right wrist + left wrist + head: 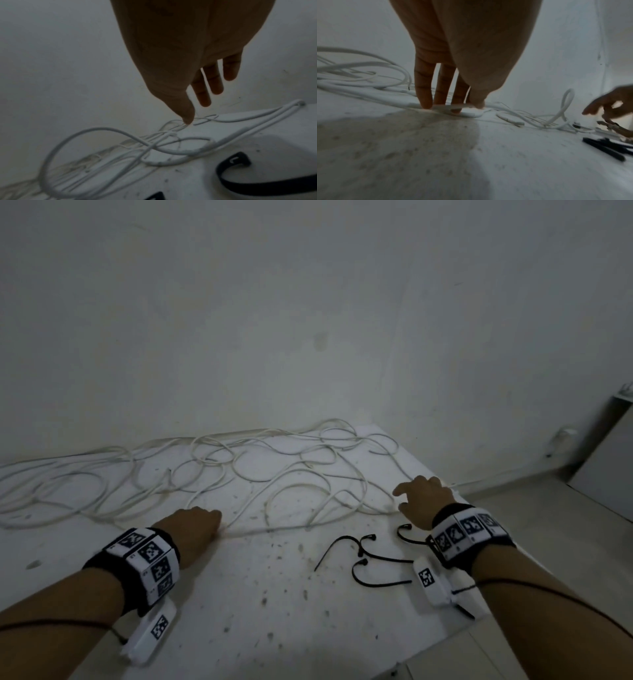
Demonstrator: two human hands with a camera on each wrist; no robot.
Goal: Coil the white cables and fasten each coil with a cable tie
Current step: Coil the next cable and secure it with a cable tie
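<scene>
Tangled white cables sprawl over the back half of a stained white table. My left hand is down on the table at the left. In the left wrist view, the left hand pinches one strand of cable between thumb and fingertips. My right hand hovers over the cables at the right with fingers relaxed. In the right wrist view, the right hand is empty above the cable loops. Black cable ties lie loose near my right wrist.
A grey-white wall rises directly behind the table. The table's right edge drops to a tiled floor, and a grey panel stands at the far right. One cable tie curls just below my right hand.
</scene>
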